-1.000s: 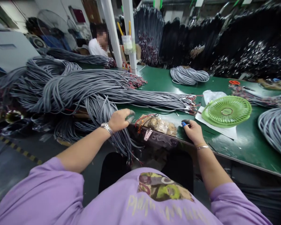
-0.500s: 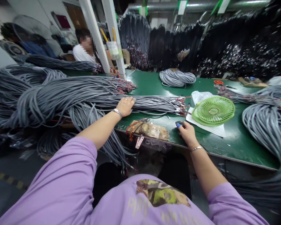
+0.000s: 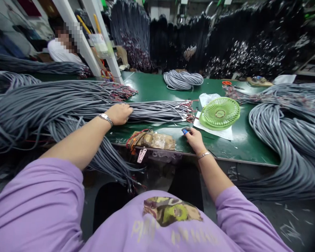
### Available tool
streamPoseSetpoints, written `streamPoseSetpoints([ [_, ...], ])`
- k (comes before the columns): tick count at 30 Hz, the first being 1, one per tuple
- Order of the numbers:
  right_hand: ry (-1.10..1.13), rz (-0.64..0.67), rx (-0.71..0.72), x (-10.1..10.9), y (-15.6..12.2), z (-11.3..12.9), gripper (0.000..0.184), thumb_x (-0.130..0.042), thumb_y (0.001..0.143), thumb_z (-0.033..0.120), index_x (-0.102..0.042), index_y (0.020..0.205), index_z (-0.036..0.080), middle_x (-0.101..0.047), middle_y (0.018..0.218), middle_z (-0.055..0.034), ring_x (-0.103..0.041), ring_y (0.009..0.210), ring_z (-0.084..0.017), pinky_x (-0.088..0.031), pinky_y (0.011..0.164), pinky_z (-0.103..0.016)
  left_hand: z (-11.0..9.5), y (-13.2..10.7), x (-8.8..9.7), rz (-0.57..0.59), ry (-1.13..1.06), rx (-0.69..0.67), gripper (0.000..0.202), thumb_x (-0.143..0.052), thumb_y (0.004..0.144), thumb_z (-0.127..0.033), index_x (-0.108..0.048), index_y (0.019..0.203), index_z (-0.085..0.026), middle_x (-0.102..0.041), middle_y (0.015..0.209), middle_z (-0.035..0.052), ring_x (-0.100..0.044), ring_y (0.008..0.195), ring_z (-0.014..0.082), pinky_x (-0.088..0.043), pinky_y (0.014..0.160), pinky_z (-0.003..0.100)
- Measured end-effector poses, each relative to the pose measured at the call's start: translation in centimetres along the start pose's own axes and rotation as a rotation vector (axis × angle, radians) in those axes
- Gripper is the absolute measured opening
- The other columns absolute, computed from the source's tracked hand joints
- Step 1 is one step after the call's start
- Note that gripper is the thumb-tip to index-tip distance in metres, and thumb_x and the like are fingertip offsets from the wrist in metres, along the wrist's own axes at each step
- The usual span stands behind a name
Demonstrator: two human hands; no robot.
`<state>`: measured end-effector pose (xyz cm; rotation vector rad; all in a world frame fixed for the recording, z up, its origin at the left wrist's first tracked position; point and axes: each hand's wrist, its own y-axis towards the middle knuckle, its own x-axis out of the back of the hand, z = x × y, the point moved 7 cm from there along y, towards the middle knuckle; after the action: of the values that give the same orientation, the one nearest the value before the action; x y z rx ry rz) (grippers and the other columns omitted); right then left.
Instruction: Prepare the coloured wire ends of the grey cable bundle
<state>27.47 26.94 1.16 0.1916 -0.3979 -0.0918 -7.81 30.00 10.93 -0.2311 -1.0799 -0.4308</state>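
My left hand (image 3: 119,113) lies on a long bundle of grey cables (image 3: 157,110) stretched across the green table (image 3: 152,89), its fingers curled over the strands. The bundle's ends carry red and white wires with small terminals near the table's middle. My right hand (image 3: 194,138) rests at the table's front edge, closed on a small dark tool with a blue tip (image 3: 185,131). Between my hands sits a brown taped block (image 3: 154,140) with red wires and a tag hanging from it.
A green fan (image 3: 220,112) lies flat on white paper right of the cable ends. Big heaps of grey cable fill the left (image 3: 28,105) and right (image 3: 286,133). A grey coil (image 3: 182,78) and orange scissors (image 3: 226,83) lie farther back. Another person (image 3: 60,50) sits at the far left.
My left hand rose from the hanging cables at the table's edge onto the bundle on top, and now curls over it. My view swung right. My right hand stayed put.
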Motion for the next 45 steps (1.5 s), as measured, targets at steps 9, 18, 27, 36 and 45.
streamPoseSetpoints([
  [9,-0.011,0.024,0.041,0.0,0.0,0.3,0.036,-0.060,0.076,0.044,-0.073,0.093,0.015,-0.068,0.075,-0.0068,-0.057,0.066,-0.019,-0.046,0.059,-0.030,-1.3,-2.6,-1.2,0.026,-0.072,0.034,0.037,-0.058,0.068,-0.026,-0.065,0.103,-0.016,-0.062,0.109,0.0163,-0.059,0.106,0.0318,-0.044,0.088,0.040],
  [18,-0.047,0.018,0.067,0.1,0.1,0.2,0.037,-0.058,0.076,0.044,-0.074,0.092,0.014,-0.069,0.076,-0.0079,-0.059,0.071,-0.020,-0.046,0.062,-0.031,-3.4,-1.1,-1.9,0.109,-0.065,0.047,0.042,-0.056,0.071,-0.022,-0.058,0.111,-0.011,-0.070,0.096,0.0183,-0.067,0.096,0.0318,-0.044,0.082,0.039],
  [27,-0.027,0.041,0.036,0.0,0.1,0.2,0.037,-0.060,0.076,0.047,-0.073,0.089,0.014,-0.066,0.069,-0.0055,-0.053,0.063,-0.018,-0.043,0.059,-0.030,2.5,0.0,3.5,-0.014,-0.183,0.375,0.051,-0.055,0.079,-0.026,-0.049,0.126,-0.008,-0.069,0.105,0.0157,-0.067,0.102,0.0319,-0.046,0.081,0.036],
  [36,0.000,0.053,0.014,-0.1,0.1,-0.5,0.042,-0.063,0.076,0.050,-0.074,0.092,0.013,-0.066,0.068,-0.0053,-0.051,0.059,-0.016,-0.040,0.056,-0.028,9.5,-1.5,8.7,-0.366,-0.380,0.697,0.039,-0.048,0.091,-0.033,-0.057,0.112,0.000,-0.067,0.107,0.0106,-0.062,0.105,0.0208,-0.042,0.083,0.028],
  [45,0.009,0.054,-0.022,-0.1,0.0,-0.4,0.042,-0.063,0.074,0.048,-0.074,0.091,0.012,-0.061,0.065,-0.0028,-0.046,0.056,-0.013,-0.035,0.053,-0.026,-3.6,-0.2,-0.1,0.365,-0.289,0.049,0.019,-0.060,0.068,-0.025,-0.070,0.083,-0.019,-0.073,0.077,0.0068,-0.068,0.077,0.0240,-0.045,0.066,0.029],
])
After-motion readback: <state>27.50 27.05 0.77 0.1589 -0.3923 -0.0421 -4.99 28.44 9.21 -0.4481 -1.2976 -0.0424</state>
